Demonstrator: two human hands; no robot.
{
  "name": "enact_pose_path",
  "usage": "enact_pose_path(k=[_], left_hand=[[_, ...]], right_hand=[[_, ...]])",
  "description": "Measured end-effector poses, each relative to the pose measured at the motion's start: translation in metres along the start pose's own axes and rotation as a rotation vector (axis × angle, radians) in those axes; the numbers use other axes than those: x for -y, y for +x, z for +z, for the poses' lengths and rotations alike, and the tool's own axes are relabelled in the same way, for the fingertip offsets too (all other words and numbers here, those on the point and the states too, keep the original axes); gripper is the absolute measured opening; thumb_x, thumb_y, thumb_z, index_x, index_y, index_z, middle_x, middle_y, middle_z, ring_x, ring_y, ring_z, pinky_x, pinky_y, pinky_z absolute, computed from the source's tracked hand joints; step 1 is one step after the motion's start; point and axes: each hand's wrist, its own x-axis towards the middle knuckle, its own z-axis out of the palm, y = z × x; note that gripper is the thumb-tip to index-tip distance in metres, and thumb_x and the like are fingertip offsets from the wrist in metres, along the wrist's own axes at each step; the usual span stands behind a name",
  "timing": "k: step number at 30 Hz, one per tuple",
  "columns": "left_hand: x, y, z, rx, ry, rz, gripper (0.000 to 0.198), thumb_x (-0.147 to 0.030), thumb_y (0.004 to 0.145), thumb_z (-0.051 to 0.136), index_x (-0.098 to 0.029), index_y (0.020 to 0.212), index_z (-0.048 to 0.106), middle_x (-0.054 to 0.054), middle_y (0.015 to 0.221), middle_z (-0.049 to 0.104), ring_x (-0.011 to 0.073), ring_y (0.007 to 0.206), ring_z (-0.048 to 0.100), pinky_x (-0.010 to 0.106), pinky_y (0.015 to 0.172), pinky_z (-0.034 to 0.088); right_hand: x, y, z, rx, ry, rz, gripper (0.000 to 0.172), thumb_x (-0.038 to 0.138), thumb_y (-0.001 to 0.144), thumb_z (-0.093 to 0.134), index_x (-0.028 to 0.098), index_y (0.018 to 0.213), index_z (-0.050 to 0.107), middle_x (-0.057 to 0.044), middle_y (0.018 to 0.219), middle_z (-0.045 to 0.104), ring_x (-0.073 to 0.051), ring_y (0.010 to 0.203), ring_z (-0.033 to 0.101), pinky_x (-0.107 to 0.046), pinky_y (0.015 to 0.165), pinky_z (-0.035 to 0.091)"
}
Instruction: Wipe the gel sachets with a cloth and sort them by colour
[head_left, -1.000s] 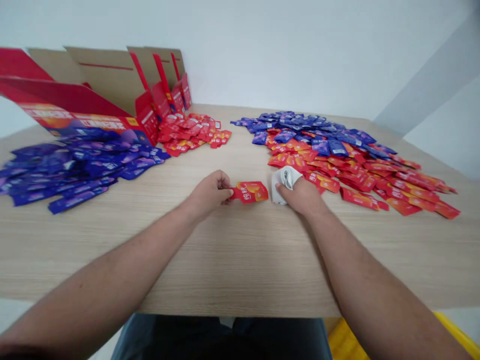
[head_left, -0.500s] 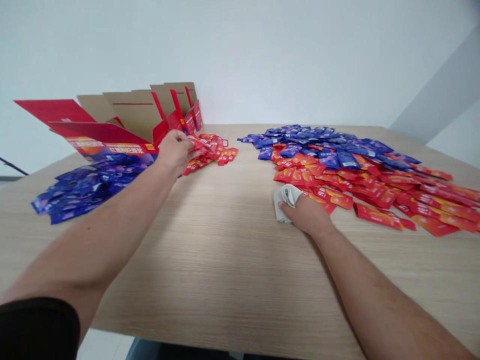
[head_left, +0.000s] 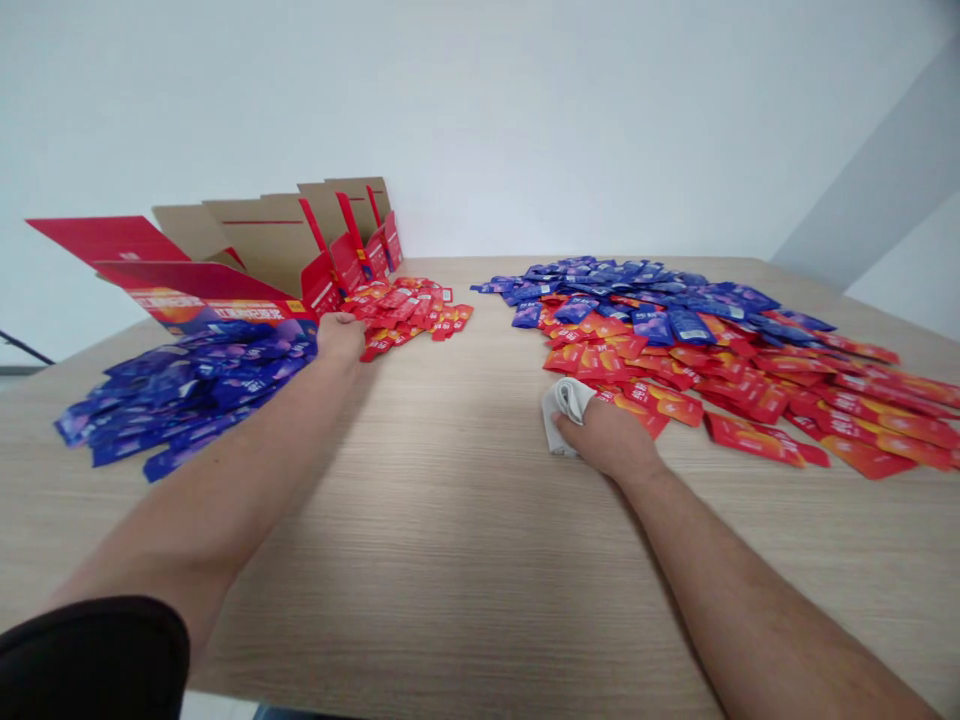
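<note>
My right hand (head_left: 606, 436) is closed on a folded light grey cloth (head_left: 556, 412), which rests on the table at the near left edge of the right-hand packet pile. My left hand (head_left: 341, 340) reaches in between a heap of blue packets (head_left: 202, 385) and a smaller heap of red packets (head_left: 409, 310). Its fingers look curled together, their tips turned away from me. Whatever they grip, if anything, is hidden. Just behind this hand stands an open red box (head_left: 217, 290) with printed sides.
More open boxes (head_left: 352, 225) stand in a row against the wall. On the right spreads a large pile, blue packets (head_left: 637, 285) at the back and red packets (head_left: 750, 385) in front. The wooden table (head_left: 450, 550) shows bare between the heaps.
My left hand has moved slightly left and down, off the red packet it was pinching, toward the blue heap's edge. The right hand still holds the cloth. The view has tilted slightly.
</note>
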Motion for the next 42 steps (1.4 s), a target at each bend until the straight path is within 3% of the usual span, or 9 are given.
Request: enact_pose_path(k=[3,9,14,21,25,30,36,39,42], left_hand=[[0.005,-0.027,0.02,-0.032,-0.008,0.017,0.013,-0.02,0.073,0.06,-0.02,0.081,0.05,-0.003,0.065,0.047,0.0112,0.058,0.045,0.025,0.051,0.035],[-0.009,-0.074,0.07,0.344,0.082,0.219,0.021,-0.021,0.07,0.065,-0.021,0.09,0.058,-0.002,0.072,0.055,0.0135,0.062,0.051,0.024,0.055,0.041],[-0.039,-0.101,0.12,0.481,0.326,0.49,0.017,-0.025,0.078,0.063,-0.021,0.094,0.063,0.002,0.082,0.066,0.0174,0.075,0.06,0.029,0.07,0.048],[-0.069,-0.097,0.191,0.481,0.577,0.676,0.027,-0.017,0.086,0.052,-0.016,0.11,0.065,0.011,0.104,0.072,0.023,0.097,0.065,0.034,0.087,0.05],[-0.077,-0.087,0.215,0.47,0.659,0.785,0.034,-0.019,0.087,0.054,-0.014,0.119,0.063,0.017,0.122,0.065,0.0281,0.116,0.06,0.037,0.098,0.046],[-0.088,-0.085,0.238,0.475,0.76,0.841,0.034,-0.022,0.092,0.048,-0.012,0.121,0.063,0.02,0.124,0.063,0.0319,0.116,0.06,0.042,0.095,0.047],[-0.099,-0.086,0.24,0.444,0.79,0.897,0.034,-0.027,0.099,0.039,-0.014,0.115,0.065,0.019,0.12,0.063,0.0306,0.114,0.059,0.04,0.093,0.045],[-0.097,-0.085,0.215,0.32,0.724,0.969,0.033,-0.029,0.099,0.037,-0.016,0.114,0.064,0.017,0.116,0.062,0.0298,0.111,0.059,0.04,0.091,0.045],[-0.086,-0.089,0.173,0.192,0.564,1.009,0.028,-0.03,0.098,0.041,-0.018,0.105,0.066,0.015,0.112,0.06,0.0292,0.112,0.055,0.04,0.096,0.042]], right_hand=[[0.001,-0.003,-0.002,0.0,0.004,-0.029,0.056,0.057,0.092,0.042,0.012,0.116,0.066,-0.021,0.106,0.073,-0.033,0.099,0.07,-0.038,0.076,0.051],[0.003,-0.008,-0.007,0.07,-0.014,-0.157,0.052,0.055,0.088,0.048,0.013,0.112,0.068,-0.02,0.105,0.074,-0.031,0.098,0.071,-0.034,0.073,0.051],[0.002,-0.008,-0.007,0.067,0.019,-0.177,0.052,0.055,0.087,0.05,0.016,0.115,0.07,-0.017,0.106,0.075,-0.031,0.097,0.071,-0.034,0.073,0.051],[0.002,-0.008,-0.008,0.068,0.069,-0.217,0.049,0.052,0.085,0.05,0.02,0.115,0.07,-0.015,0.108,0.075,-0.032,0.098,0.071,-0.038,0.076,0.054],[0.001,-0.006,-0.008,0.068,0.076,-0.242,0.048,0.052,0.086,0.049,0.02,0.116,0.07,-0.016,0.11,0.075,-0.032,0.1,0.071,-0.039,0.08,0.054],[0.0,-0.006,-0.009,0.067,0.107,-0.255,0.047,0.051,0.085,0.05,0.022,0.116,0.07,-0.014,0.11,0.075,-0.032,0.102,0.071,-0.039,0.081,0.054],[0.001,-0.008,-0.011,0.052,0.13,-0.251,0.046,0.052,0.085,0.051,0.023,0.115,0.07,-0.013,0.109,0.075,-0.031,0.102,0.071,-0.038,0.081,0.054],[0.001,-0.008,-0.011,0.058,0.131,-0.244,0.047,0.053,0.085,0.051,0.022,0.116,0.07,-0.014,0.11,0.075,-0.031,0.103,0.071,-0.038,0.081,0.055],[0.001,-0.008,-0.009,0.056,0.121,-0.235,0.048,0.053,0.085,0.051,0.021,0.116,0.069,-0.014,0.11,0.075,-0.031,0.102,0.071,-0.037,0.08,0.054]])
